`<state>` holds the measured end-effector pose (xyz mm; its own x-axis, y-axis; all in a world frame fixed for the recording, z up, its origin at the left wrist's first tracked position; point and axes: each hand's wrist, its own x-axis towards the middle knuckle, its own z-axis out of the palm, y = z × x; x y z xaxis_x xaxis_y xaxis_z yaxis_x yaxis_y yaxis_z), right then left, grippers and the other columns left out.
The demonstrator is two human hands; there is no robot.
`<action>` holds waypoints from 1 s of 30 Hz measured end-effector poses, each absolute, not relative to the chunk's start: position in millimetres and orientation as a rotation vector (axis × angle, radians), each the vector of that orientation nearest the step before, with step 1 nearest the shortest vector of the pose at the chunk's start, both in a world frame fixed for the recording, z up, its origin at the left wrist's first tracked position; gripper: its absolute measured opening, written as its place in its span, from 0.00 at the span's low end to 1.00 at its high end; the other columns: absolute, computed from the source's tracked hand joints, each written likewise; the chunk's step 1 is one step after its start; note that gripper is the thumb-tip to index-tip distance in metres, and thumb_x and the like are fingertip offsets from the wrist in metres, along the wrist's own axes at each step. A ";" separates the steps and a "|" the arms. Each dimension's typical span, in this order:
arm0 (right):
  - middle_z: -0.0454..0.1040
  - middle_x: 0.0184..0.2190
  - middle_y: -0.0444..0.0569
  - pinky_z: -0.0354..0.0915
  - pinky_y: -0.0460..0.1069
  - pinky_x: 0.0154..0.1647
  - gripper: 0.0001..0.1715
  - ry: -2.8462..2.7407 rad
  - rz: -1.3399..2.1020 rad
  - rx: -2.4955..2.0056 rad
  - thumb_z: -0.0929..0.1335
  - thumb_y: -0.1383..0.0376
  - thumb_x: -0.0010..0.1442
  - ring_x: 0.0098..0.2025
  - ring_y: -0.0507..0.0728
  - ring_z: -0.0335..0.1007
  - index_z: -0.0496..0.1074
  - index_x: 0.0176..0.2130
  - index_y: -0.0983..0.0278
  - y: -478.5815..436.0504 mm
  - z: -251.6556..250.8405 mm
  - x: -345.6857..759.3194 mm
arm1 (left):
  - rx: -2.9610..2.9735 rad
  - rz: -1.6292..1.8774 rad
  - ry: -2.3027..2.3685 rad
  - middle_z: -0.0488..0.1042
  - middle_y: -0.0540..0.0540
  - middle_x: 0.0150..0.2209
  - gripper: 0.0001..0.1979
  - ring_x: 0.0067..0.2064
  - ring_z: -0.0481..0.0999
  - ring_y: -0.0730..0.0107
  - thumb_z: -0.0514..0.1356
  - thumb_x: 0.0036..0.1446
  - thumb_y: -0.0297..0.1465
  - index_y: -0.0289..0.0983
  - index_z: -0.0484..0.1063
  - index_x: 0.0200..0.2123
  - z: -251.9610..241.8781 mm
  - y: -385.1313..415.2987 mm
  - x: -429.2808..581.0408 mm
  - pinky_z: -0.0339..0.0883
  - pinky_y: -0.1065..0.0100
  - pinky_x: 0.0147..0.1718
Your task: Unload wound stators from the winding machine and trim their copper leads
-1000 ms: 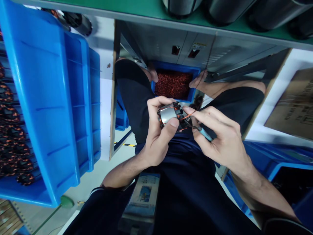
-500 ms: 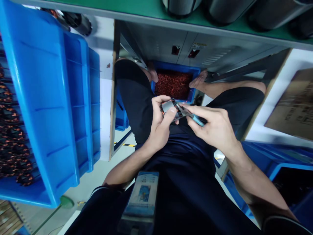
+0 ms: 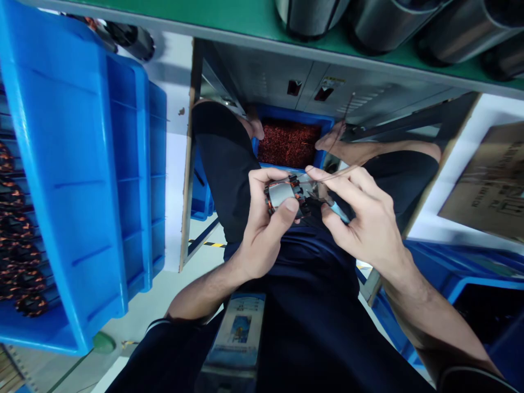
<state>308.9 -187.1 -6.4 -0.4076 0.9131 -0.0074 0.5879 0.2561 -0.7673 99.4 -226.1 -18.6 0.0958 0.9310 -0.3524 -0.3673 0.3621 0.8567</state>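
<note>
My left hand (image 3: 262, 224) is wrapped around a small metal motor stator (image 3: 284, 195) with copper windings, thumb pressed on its grey shell, held above my lap. My right hand (image 3: 364, 224) is closed on a small cutter with a light-blue handle (image 3: 338, 210), its tip against the stator's right end. A thin copper wire (image 3: 331, 173) runs from the stator across my right fingers. Below the hands, between my knees, sits a blue bin of copper wire scraps (image 3: 290, 143).
A large blue crate (image 3: 94, 180) on the left holds several wound stators (image 3: 16, 229). A green bench (image 3: 254, 16) above carries metal cylinders (image 3: 311, 16). A cardboard box (image 3: 487, 185) lies at right. More blue bins (image 3: 462, 273) stand at lower right.
Both hands shifted away from me and then back toward my lap with the stator. The right hand now draws a thin wire out to the right.
</note>
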 end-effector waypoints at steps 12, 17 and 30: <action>0.81 0.49 0.53 0.77 0.66 0.55 0.39 -2.129 0.873 -1.378 0.72 0.70 0.69 0.50 0.65 0.78 0.75 0.75 0.53 -192.1 9.8 304.0 | 1.019 1.044 1.103 0.68 0.41 0.65 0.20 0.64 0.74 0.58 0.64 0.78 0.39 0.47 0.64 0.66 -10.0 -232.8 91.5 0.75 0.56 0.65; 0.88 0.54 0.48 0.82 0.55 0.53 0.32 -2.001 1.007 -1.307 0.72 0.75 0.68 0.46 0.59 0.86 0.82 0.66 0.55 -197.4 8.7 302.9 | 0.817 1.085 0.987 0.69 0.43 0.62 0.17 0.50 0.78 0.65 0.66 0.76 0.42 0.47 0.66 0.61 -13.0 -230.2 98.2 0.81 0.63 0.46; 0.83 0.41 0.49 0.81 0.52 0.43 0.32 -2.019 0.960 -1.430 0.70 0.70 0.72 0.37 0.56 0.79 0.79 0.72 0.57 -206.4 0.0 293.6 | 0.326 1.124 1.004 0.71 0.46 0.51 0.11 0.51 0.77 0.62 0.65 0.73 0.40 0.45 0.66 0.47 -6.7 -215.9 114.7 0.83 0.60 0.49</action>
